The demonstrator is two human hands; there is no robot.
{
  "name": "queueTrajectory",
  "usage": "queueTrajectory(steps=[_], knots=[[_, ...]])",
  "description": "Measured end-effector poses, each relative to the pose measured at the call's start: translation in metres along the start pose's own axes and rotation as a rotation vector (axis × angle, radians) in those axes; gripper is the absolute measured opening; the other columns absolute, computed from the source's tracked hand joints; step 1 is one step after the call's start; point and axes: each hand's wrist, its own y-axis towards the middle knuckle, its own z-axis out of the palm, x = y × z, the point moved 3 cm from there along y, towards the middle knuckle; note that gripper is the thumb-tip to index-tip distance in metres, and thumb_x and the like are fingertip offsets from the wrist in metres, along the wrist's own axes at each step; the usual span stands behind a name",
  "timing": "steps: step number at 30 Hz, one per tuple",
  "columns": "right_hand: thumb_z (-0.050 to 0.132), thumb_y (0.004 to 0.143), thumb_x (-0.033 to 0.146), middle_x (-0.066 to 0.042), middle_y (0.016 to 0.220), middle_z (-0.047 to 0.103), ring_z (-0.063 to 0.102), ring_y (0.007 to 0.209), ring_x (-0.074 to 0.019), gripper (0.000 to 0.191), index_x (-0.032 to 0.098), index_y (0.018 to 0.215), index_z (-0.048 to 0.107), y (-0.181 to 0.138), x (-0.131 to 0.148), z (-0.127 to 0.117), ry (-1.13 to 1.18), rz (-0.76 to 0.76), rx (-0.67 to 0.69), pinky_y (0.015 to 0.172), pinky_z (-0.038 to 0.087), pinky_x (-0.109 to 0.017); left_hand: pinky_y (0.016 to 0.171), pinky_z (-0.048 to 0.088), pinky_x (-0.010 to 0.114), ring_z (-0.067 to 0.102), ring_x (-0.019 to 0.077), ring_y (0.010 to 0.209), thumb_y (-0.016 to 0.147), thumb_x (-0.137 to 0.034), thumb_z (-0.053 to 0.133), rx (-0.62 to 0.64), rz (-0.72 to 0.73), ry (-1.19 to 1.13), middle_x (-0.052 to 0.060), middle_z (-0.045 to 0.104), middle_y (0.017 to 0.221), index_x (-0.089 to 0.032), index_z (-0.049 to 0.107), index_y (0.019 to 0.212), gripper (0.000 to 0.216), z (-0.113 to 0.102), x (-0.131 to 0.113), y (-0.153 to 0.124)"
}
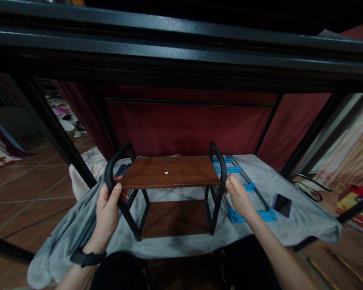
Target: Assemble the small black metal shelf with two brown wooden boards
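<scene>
A small two-tier shelf rack (pixel 172 167) with brown wood boards and a black metal frame stands upright on a grey cloth. My left hand (pixel 109 199) is closed around the frame at its left side, thumb at the corner of the upper board. On the other side, my right hand (pixel 237 193) has its fingers curled against the right frame post, just below the bent handle. A small white speck lies on the upper board. The lower board (pixel 175 217) is bare and partly in shadow.
Right of the rack lies a blue-and-grey frame (pixel 252 215), with a phone (pixel 282 205) beside it. Dark metal bars (pixel 181 52) cross overhead. A red curtain (pixel 187 125) hangs behind. Bunched grey cloth (pixel 69 241) is at left; a red-yellow box (pixel 358 205) sits at far right.
</scene>
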Motion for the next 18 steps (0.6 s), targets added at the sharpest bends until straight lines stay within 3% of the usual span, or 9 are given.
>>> queueTrajectory(steps=[7,14,18], knots=[[0.054,0.084,0.062,0.003,0.063,0.048,0.043,0.059,-0.0155,0.040,0.024,0.069,0.053,0.004,-0.010,-0.003,0.174,0.184,-0.013,0.054,0.037,-0.030,0.057,0.042,0.031,0.050,0.0165,0.061,0.085,-0.043,0.063,0.021,0.032,0.056,-0.002,0.057,0.077,-0.028,0.062,0.118,0.036,0.004,-0.001,-0.003],[0.052,0.086,0.058,0.003,0.058,0.051,0.048,0.054,-0.0143,0.040,0.023,0.065,0.053,0.013,-0.004,-0.005,0.136,0.219,0.075,0.051,0.039,-0.028,0.057,0.045,0.028,0.054,0.0158,0.061,0.083,-0.045,0.066,0.013,0.009,0.035,-0.002,0.060,0.073,-0.024,0.062,0.118,0.042,-0.001,-0.002,0.001],[0.049,0.084,0.064,0.003,0.058,0.054,0.048,0.051,-0.0135,0.043,0.024,0.069,0.052,0.045,-0.012,-0.007,0.164,0.207,-0.075,0.051,0.042,-0.029,0.056,0.045,0.028,0.055,0.0156,0.060,0.083,-0.044,0.066,0.023,0.012,0.040,-0.002,0.060,0.072,-0.024,0.063,0.118,0.041,-0.003,-0.003,0.003]])
